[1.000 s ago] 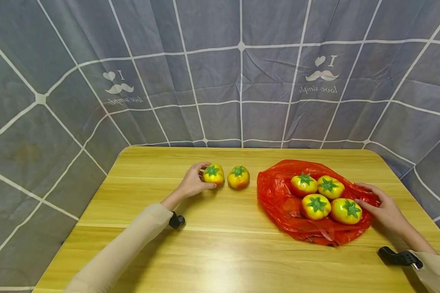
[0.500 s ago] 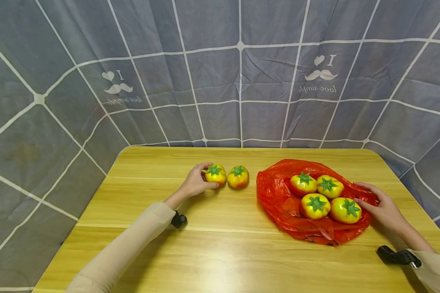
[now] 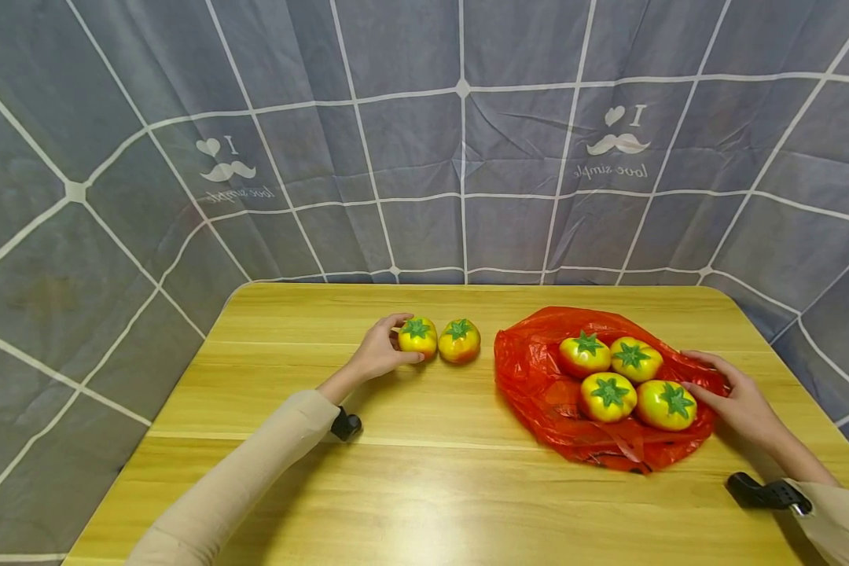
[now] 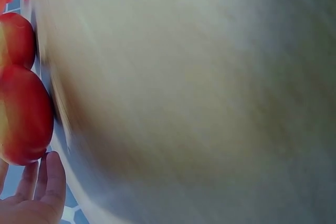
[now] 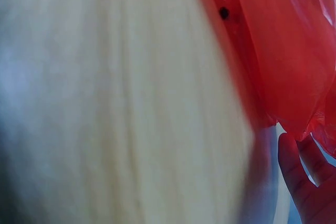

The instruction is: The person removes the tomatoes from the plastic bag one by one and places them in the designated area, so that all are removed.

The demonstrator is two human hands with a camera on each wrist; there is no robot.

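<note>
In the head view, my left hand (image 3: 380, 350) holds a yellow-and-red tomato (image 3: 418, 336) with a green star-shaped leaf top, thumb in front and fingers behind. A second tomato (image 3: 460, 341) stands right against it on the right. From the left wrist, the fingertips (image 4: 55, 166) meet the underside of the red tomato (image 4: 23, 119). My right hand (image 3: 746, 405) rests at the right edge of a spread red plastic bag (image 3: 538, 393), thumb beside the nearest tomato (image 3: 667, 406). In the right wrist view its fingertips (image 5: 289, 148) touch the red plastic.
Several more tomatoes, among them one at the back (image 3: 585, 354), lie bunched on the bag. Everything stands on a wooden table (image 3: 439, 487). A grey curtain (image 3: 410, 157) with white lines hangs behind the table's far edge.
My left hand has moved slightly right with its tomato, closing the gap to the second tomato. The right hand and the bag stay where they were.
</note>
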